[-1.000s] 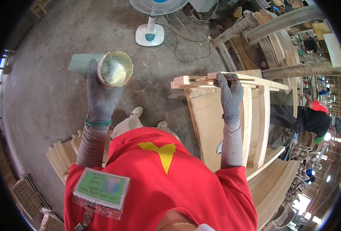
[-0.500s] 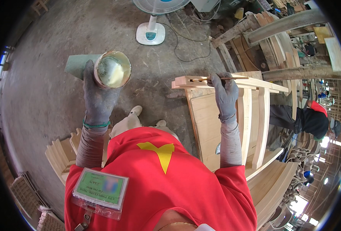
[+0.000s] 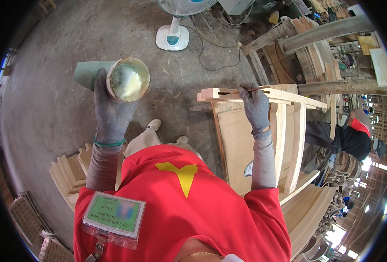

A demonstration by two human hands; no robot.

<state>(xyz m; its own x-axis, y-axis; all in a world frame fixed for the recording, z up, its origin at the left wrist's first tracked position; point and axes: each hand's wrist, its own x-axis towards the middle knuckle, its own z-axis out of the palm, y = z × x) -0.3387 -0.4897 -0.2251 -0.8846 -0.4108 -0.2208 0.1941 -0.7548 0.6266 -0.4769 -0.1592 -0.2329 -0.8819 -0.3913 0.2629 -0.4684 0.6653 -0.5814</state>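
Thin stick [image 3: 260, 88] more tilted, slot [image 3: 223, 93] more exposed

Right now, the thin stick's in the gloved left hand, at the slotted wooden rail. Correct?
Wrong hand: the head view shows the gloved right hand holding the thin stick at the slotted wooden rail. The gloved left hand holds the open cup.

- Cup [image 3: 146, 77] wall is seen smeared and dull; pale paste [image 3: 131, 86] inside is seen smooth, glossy.
- Left of cup: green sheet [image 3: 86, 75], matt finish noted.
- Against cup, left glove [image 3: 111, 111]; right of cup, right glove [image 3: 256, 111]: both recorded as matt knitted cloth.
- Right of cup: frame [image 3: 289, 97] recorded as smooth, pale, matt wood.
- Beyond cup: fan base [image 3: 171, 40] judged glossy plastic.
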